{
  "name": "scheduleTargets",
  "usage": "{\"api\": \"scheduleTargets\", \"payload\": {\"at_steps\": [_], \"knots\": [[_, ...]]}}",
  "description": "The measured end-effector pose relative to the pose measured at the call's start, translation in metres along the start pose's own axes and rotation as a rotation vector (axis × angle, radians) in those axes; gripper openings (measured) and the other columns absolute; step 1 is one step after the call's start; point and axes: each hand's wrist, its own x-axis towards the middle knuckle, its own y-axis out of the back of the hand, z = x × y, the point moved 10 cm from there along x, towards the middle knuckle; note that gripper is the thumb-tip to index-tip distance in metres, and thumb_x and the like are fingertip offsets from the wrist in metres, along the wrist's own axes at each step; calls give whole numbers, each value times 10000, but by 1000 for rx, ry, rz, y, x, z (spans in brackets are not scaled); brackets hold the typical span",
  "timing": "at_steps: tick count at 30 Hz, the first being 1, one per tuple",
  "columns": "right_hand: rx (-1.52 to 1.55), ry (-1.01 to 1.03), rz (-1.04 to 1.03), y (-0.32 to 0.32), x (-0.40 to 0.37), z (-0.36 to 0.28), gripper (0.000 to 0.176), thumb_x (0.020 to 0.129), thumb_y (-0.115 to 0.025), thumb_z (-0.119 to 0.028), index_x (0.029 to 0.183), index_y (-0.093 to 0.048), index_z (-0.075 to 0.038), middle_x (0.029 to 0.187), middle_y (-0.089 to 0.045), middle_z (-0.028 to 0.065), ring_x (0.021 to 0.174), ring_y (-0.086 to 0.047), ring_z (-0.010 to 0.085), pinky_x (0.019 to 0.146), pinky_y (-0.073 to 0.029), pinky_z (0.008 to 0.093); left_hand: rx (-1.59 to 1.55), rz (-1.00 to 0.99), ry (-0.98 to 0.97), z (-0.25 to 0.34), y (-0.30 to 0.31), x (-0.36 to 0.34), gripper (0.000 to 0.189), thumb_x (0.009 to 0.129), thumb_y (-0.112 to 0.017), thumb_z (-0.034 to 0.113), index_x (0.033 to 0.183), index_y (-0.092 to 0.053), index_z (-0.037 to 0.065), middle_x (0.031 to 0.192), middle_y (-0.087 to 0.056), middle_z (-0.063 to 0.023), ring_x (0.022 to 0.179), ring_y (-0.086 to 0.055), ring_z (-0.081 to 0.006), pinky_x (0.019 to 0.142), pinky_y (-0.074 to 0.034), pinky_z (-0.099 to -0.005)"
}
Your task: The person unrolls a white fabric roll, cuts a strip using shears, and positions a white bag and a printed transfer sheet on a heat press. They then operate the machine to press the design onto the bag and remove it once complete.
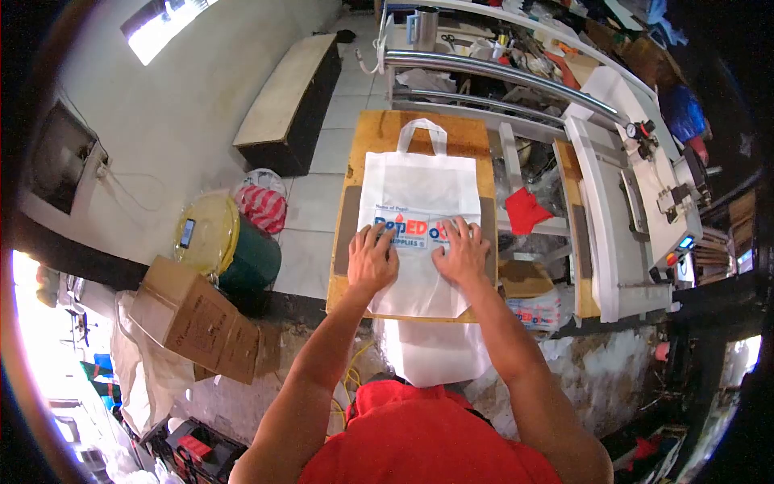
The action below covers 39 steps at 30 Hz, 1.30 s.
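Rests left hand (372,262) and right hand (462,254), apart and palms down, on the bag (419,278), laid flat along the board (364,133), seemingly to hold it smooth. Has the handle (440,141) toward the board's far edge, clear of both. From above, cannot judge pressure.

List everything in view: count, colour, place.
wooden board: 1, brown, centre
printed bag: 1, white, flat on the board
white material: count unclear, white, below the board's near edge
red cloth: 1, red, right of the board
drum: 1, green, yellow-topped, left of the board
phone: 1, dark, on top of the drum
striped bag: 1, red and white, beside the drum
cardboard box: 1, brown, lower left
bench: 1, cream and black, upper left
mug: 1, silver, top centre
machine: 1, white, right
clutter: too jumbled to count, mixed colours, upper right
left hand: 1, bare, on the bag's left
right hand: 1, bare, on the bag's right
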Motion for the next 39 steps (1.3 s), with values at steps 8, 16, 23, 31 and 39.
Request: {"api": "scheduleTargets", "payload": {"at_steps": [8, 16, 23, 31, 39], "knots": [[-43, 86, 195, -7, -2, 4, 546, 873, -598, -362, 1384, -547, -175, 1485, -422, 99, 1371, -342, 375, 1036, -307, 613, -16, 32, 23, -9, -2, -4, 377, 879, -588, 180, 1248, -643, 125, 1365, -557, -100, 1319, -451, -348, 1120, -323, -497], [-22, 39, 175, 2, 0, -1, 570, 871, -599, -378, 1400, -544, -173, 1508, -411, 88, 1406, -308, 393, 1055, -290, 615, -17, 36, 54, -12, -4, -1, 406, 883, -565, 167, 1278, -633, 104, 1384, -549, -90, 1321, -450, -327, 1129, -316, -477], [-22, -1, 113, -5, 4, 5, 581, 864, -603, -396, 1401, -548, -180, 1514, -418, 81, 1413, -307, 383, 1072, -269, 600, -13, 31, 47, -13, -6, -2, 401, 896, -562, 190, 1284, -633, 118, 1389, -547, -83, 1325, -443, -329, 1126, -319, -478], [-55, 11, 149, -8, 1, 6, 554, 906, -572, -409, 1417, -532, -199, 1538, -404, 58, 1417, -310, 364, 1072, -276, 596, -43, 56, 126, -20, -2, -2, 365, 914, -588, 214, 1260, -649, 112, 1392, -555, -80, 1316, -453, -332, 1113, -336, -478], [-52, -5, 124, -7, 2, 5, 569, 917, -562, -425, 1440, -508, -210, 1538, -393, 51, 1425, -296, 359, 1080, -269, 607, -72, 27, 123, -27, -8, -1, 406, 899, -621, 184, 1298, -631, 115, 1419, -538, -64, 1324, -440, -331, 1106, -348, -477]]}}
